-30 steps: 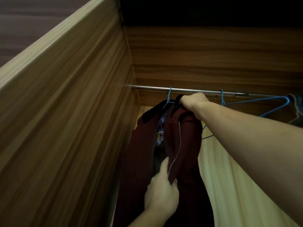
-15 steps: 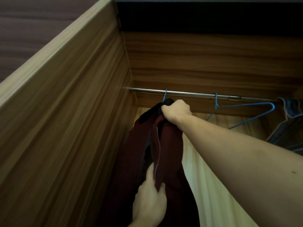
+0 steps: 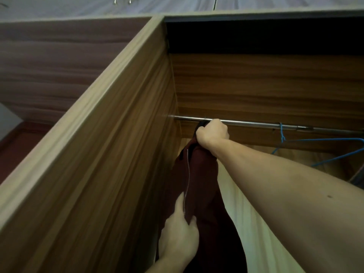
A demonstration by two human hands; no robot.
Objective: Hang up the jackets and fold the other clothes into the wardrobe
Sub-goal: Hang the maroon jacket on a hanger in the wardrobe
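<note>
Jacket top: hidden inside the right hand's [image 3: 213, 133] fist; what the jacket [image 3: 199, 174] hangs from cannot be told.
Jacket hem: runs off the bottom edge beside the left hand [image 3: 178, 239].
Left wrist: cut by the bottom edge.
Rail [image 3: 252, 123]: a stretch covered behind the right knuckles.
Hanger [image 3: 315, 152]: right of the right hand, far end cut by the edge.
Cloth [image 3: 256, 223]: under the right forearm, largely covered, kind unclear.
Metal bits [image 3: 122, 0]: far above both hands, cut off, too small to tell.

I'm reading nothing here: no lettering, label or number on the maroon jacket [image 3: 202, 174] or the wardrobe panel [image 3: 118, 154] beside it.
</note>
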